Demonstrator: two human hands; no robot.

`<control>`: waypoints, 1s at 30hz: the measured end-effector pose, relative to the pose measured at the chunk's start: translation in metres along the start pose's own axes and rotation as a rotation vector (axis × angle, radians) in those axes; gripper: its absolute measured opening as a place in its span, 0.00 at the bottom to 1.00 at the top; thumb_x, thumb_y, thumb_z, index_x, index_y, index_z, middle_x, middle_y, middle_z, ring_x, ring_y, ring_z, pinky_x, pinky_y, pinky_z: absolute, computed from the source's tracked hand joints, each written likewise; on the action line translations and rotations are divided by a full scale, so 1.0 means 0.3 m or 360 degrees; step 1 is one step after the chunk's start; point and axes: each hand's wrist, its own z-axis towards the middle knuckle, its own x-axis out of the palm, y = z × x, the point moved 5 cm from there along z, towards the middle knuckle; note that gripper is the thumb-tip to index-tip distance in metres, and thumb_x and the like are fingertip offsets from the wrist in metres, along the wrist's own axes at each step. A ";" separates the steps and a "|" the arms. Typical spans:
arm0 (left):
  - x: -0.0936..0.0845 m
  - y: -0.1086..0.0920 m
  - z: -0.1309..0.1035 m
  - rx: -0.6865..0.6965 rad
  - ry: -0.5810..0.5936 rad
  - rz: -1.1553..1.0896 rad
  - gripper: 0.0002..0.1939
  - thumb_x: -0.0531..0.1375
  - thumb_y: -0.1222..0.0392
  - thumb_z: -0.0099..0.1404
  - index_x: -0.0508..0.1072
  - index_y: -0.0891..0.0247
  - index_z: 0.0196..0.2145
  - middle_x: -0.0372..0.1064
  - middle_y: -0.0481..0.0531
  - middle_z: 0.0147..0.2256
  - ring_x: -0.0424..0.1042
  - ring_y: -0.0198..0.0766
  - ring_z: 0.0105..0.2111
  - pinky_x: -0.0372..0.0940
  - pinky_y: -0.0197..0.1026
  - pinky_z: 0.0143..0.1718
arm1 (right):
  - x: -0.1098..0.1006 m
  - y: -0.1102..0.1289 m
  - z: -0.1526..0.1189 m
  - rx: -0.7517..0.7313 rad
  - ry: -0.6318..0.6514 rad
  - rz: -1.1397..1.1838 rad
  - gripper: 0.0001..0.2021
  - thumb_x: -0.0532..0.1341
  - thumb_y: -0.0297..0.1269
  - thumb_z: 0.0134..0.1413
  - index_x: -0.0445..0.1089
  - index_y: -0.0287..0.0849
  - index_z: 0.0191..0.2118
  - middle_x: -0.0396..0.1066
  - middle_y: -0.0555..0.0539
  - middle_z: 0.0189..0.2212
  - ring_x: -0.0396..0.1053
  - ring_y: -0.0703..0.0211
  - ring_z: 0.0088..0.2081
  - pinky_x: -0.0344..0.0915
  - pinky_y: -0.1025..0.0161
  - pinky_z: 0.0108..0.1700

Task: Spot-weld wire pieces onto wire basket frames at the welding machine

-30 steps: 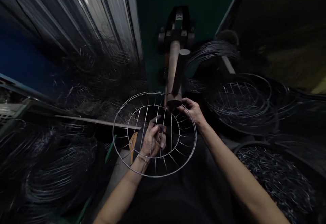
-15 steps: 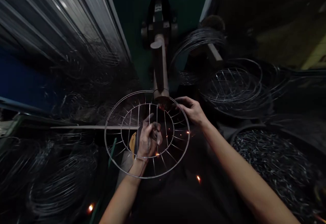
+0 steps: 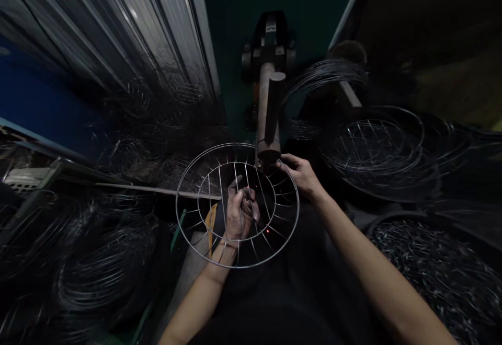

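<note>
A round wire basket (image 3: pixel 247 267), with an outer ring, a smaller inner ring and parallel cross wires, is held under the electrode (image 3: pixel 269 146) of a welding machine. Its far rim reaches the electrode's tip. My left hand (image 3: pixel 240 214) shows through the cross wires, with curled fingers closed around part of the basket's wire grid. At the right far rim, close beside the electrode, my right hand (image 3: pixel 301 173) pinches the outer ring between thumb and fingers; the fingertips are partly hidden. A small red spark (image 3: pixel 267 231) glows near the inner ring.
A tub of short metal pieces (image 3: pixel 427 266) stands at the lower right. Behind it lies a stack of wire rings and grids (image 3: pixel 368 146). Bundled wire rings (image 3: pixel 105 277) fill the lower left. A thin bar (image 3: pixel 157 190) extends toward the basket from the left.
The view has swung left, so the surroundings appear farther right. Bright sparks have mostly faded. The right fingers have come in against the rim, and the basket has shifted slightly relative to the electrode.
</note>
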 end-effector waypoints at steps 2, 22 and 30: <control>-0.005 0.011 0.008 0.0014 -0.0002 -0.0012 0.26 0.54 0.53 0.65 0.52 0.48 0.59 0.64 0.43 0.30 0.61 0.24 0.13 0.55 0.27 0.12 | -0.006 0.015 -0.004 0.0008 0.0002 -0.0003 0.18 0.65 0.51 0.43 0.75 0.43 0.36 0.75 0.47 0.35 0.71 0.56 0.39 0.67 0.59 0.44; -0.005 -0.009 0.053 -0.0150 0.0005 0.0051 0.21 0.55 0.51 0.63 0.62 0.58 0.52 0.62 0.44 0.24 0.61 0.27 0.18 0.55 0.29 0.17 | -0.046 0.012 -0.050 -0.0011 -0.0073 -0.0091 0.17 0.66 0.51 0.42 0.75 0.45 0.35 0.74 0.47 0.31 0.71 0.55 0.36 0.68 0.59 0.39; -0.001 0.028 0.062 -0.0225 -0.0021 0.0188 0.15 0.53 0.48 0.63 0.62 0.62 0.40 0.60 0.41 0.18 0.48 0.22 0.11 0.46 0.27 0.15 | -0.088 -0.097 -0.111 0.0101 0.0029 -0.0078 0.18 0.66 0.47 0.45 0.74 0.45 0.42 0.75 0.47 0.38 0.72 0.54 0.39 0.68 0.56 0.45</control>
